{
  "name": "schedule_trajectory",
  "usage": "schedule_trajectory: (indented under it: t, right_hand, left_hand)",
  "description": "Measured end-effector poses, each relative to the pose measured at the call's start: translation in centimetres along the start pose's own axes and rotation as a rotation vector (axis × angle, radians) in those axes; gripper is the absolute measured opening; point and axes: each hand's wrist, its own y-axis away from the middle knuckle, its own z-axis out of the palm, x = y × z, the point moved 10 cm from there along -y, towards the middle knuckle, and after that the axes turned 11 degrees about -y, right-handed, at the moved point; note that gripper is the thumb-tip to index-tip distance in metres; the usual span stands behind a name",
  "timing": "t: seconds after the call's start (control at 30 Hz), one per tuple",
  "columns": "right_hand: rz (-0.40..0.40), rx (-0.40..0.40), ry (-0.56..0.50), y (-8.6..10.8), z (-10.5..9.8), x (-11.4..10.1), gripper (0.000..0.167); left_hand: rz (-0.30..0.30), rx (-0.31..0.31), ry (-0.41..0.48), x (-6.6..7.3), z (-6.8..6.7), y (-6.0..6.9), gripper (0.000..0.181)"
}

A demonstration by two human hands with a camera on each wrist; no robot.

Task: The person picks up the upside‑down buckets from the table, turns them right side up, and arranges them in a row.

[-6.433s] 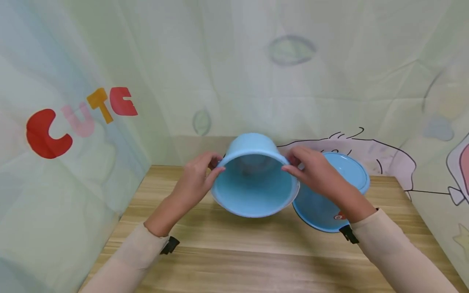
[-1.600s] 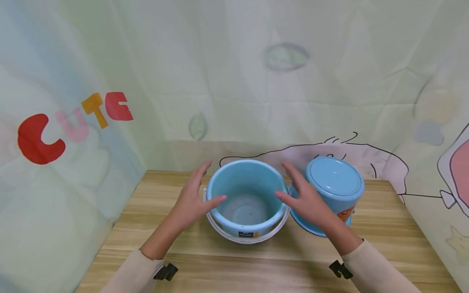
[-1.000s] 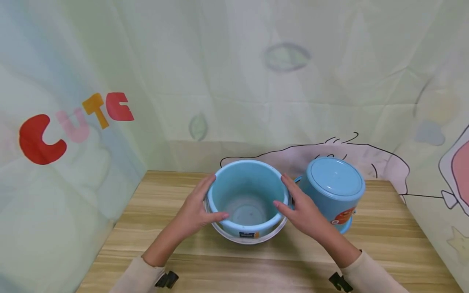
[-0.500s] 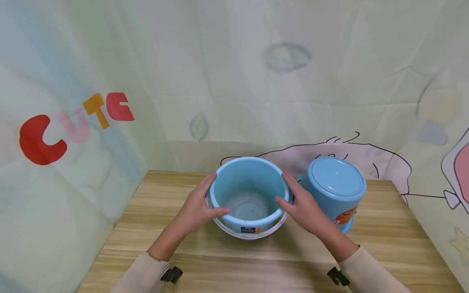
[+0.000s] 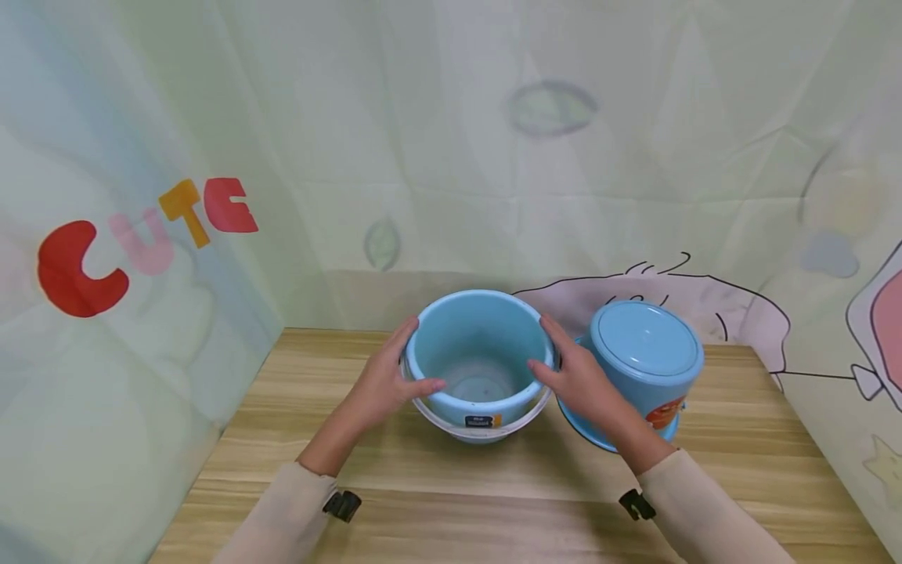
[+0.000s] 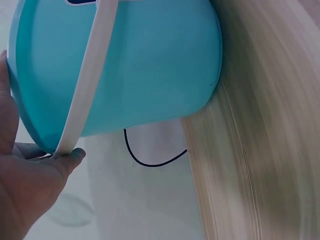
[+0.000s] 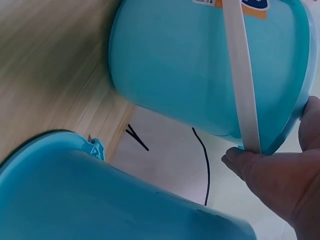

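Note:
An upright light-blue bucket (image 5: pixel 479 337) stands near the back middle of the table, its mouth facing up. My left hand (image 5: pixel 384 385) grips its rim on the left, thumb over the edge. On the opposite side my right hand (image 5: pixel 581 376) grips the rim in the same way. The bucket's white handle (image 5: pixel 468 432) hangs down around its front, below a small label. In the left wrist view the hand (image 6: pixel 30 180) holds the rim beside the handle end (image 6: pixel 90 75); in the right wrist view the hand (image 7: pixel 280 175) does likewise at the handle (image 7: pixel 242 80).
A second blue bucket (image 5: pixel 647 345) stands upside down to the right, close to my right hand, with an orange-red sticker on its side. The wooden table (image 5: pixel 451 509) meets a printed curtain (image 5: pixel 451 172) behind and at the sides.
Both hands have come in from beside the bucket and taken hold of its rim. Bucket and hands have shifted slightly toward the back. Earliest, the bucket was tilted, its mouth toward me; now it is upright.

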Motion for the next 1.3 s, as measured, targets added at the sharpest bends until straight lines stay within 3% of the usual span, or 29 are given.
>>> schedule_trajectory:
  t: [0.73, 0.97, 1.3]
  right_hand:
    - [0.079, 0.001, -0.051, -3.9, 0.3, 1.2, 0.079]
    - [0.089, 0.003, -0.072, -4.7, 0.5, 1.4, 0.079]
    - [0.086, -0.009, -0.095, -5.4, 0.9, 1.2, 0.079]
  left_hand:
    - [-0.018, -0.051, 0.043, -2.1, -0.6, -3.5, 0.107]
    - [-0.045, -0.056, 0.084, -3.0, -0.7, -4.2, 0.106]
    - [-0.04, -0.031, 0.034, -3.4, -1.0, -4.5, 0.1]
